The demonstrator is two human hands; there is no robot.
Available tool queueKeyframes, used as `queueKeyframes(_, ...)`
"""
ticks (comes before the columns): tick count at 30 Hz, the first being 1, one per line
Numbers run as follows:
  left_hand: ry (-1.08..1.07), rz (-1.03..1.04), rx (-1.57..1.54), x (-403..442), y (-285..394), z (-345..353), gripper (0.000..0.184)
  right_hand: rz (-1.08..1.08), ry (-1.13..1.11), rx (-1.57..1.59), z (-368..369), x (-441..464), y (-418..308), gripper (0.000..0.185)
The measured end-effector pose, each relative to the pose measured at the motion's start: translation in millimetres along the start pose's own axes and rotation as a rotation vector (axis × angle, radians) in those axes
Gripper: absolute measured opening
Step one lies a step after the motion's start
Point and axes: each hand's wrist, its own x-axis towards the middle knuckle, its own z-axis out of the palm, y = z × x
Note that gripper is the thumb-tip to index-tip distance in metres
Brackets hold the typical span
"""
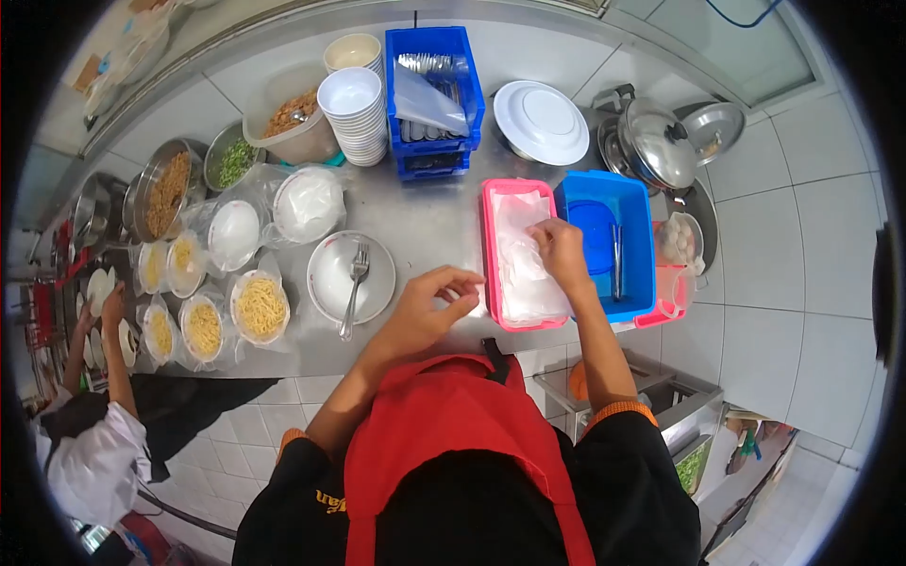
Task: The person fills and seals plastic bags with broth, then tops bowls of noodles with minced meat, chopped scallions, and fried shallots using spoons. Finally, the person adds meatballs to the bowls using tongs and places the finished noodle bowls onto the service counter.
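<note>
A pink tray in front of me holds a stack of thin, crumpled white sheets; whether they are paper or plastic I cannot tell. Over the stack, my right hand has its fingertips pinched on a thin white sheet. My left hand hovers by the tray's left edge, fingers loosely curled and thumb apart, holding nothing. To its left, a white bowl has a fork lying across it. Against the pink tray's right side stands a blue tub with a smaller blue container and metal utensils inside.
Noodle bowls in plastic bags stand at left, near pans of food. Behind are stacked white bowls, a blue cutlery rack, white plates and a lidded pot. At far left, a co-worker's hands hold dishes.
</note>
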Motion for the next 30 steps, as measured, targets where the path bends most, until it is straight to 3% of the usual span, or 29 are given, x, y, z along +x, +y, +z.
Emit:
queueKeyframes(2,0.016,-0.012,-0.032,22,-8,5,0.027,-0.066,0.094,0.056,-6,-3,7,0.006)
queueKeyframes(4,0.067,0.083,0.091,47,-14,12,0.028,0.298,0.048,0.249,-15,-6,7,0.005)
queueKeyframes(6,0.163,0.299,0.245,81,-26,26,0.028,0.333,0.078,0.331,-29,-6,-4,0.007)
queueKeyframes(9,0.271,0.368,0.141,122,-17,59,0.022,0.379,0.027,0.602,-46,-7,-14,0.012)
queueKeyframes(10,0.26,0.373,0.14,134,-22,60,0.022,0.382,0.039,0.599,-46,-7,-11,0.012)
queueKeyframes(12,-0.116,0.141,-0.049,154,-36,66,0.015,0.355,0.1,0.806,-44,-10,-2,0.012)
queueKeyframes(14,-0.06,0.181,-0.07,160,-48,70,0.009,0.346,0.109,0.844,-52,-14,5,0.009)
queueKeyframes(17,0.248,0.24,0.028,161,-60,56,0.011,0.353,0.286,0.917,-71,-19,14,0.004)
queueKeyframes(18,0.243,0.243,0.028,159,-60,50,0.011,0.351,0.293,0.916,-80,-20,21,0.004)
queueKeyframes(20,0.452,0.176,0.166,159,-57,39,0.006,0.285,0.577,0.871,-101,-21,33,0.01)
queueKeyframes(21,0.442,0.186,0.162,160,-59,34,0.006,0.281,0.59,0.863,-115,-21,34,0.01)
queueKeyframes(23,0.399,0.471,0.528,167,-75,32,0.003,0.239,0.834,0.752,-151,-22,27,0.015)
queueKeyframes(24,0.398,0.481,0.524,177,-91,38,0.003,0.218,0.859,0.696,-166,-24,26,0.015)
queueKeyframes(25,0.274,0.627,0.648,187,-113,42,0.005,0.197,0.874,0.648,-181,-27,26,0.015)
queueKeyframes(26,0.156,0.761,0.783,192,-124,39,0.006,0.226,0.868,0.574,-196,-34,27,0.02)
queueKeyframes(28,-0.123,0.524,1.283,191,-118,53,0.022,0.276,0.84,0.489,-214,-40,13,0.03)
queueKeyframes(29,0.029,0.449,1.082,169,-92,59,0.044,0.25,0.717,0.558,-223,-48,28,0.03)
queueKeyframes(30,0.048,0.391,1.076,167,-91,64,0.07,0.337,0.683,0.566,-222,-45,1,0.03)
